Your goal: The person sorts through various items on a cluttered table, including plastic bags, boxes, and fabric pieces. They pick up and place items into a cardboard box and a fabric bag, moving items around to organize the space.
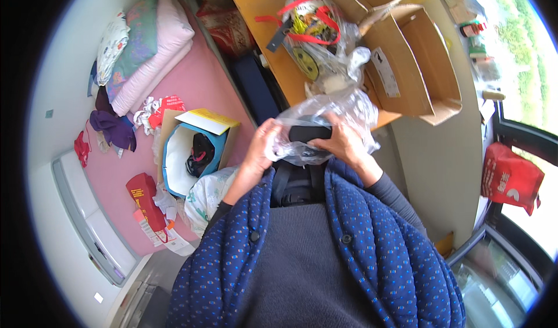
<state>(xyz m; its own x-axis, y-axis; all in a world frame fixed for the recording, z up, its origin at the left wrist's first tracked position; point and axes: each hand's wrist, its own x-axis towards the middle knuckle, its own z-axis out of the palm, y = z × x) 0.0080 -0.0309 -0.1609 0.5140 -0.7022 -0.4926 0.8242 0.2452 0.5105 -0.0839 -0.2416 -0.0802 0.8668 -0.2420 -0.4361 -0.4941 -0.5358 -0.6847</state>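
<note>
Just in front of my chest, a clear plastic bag is held between both hands. My left hand grips the bunched left side of the bag. With thumb and fingers, my right hand clasps a black object at the bag's mouth; plastic covers part of it, and its kind cannot be made out. Beyond lies another clear plastic bag on the wooden table, holding colourful packets, with a red strap and a yellow smiley face on it.
Open cardboard boxes stand at the table's right. To the left, a pink bed bears folded quilts, clothes, a blue-rimmed box with dark items inside, and a red carton. A red bag hangs by the window.
</note>
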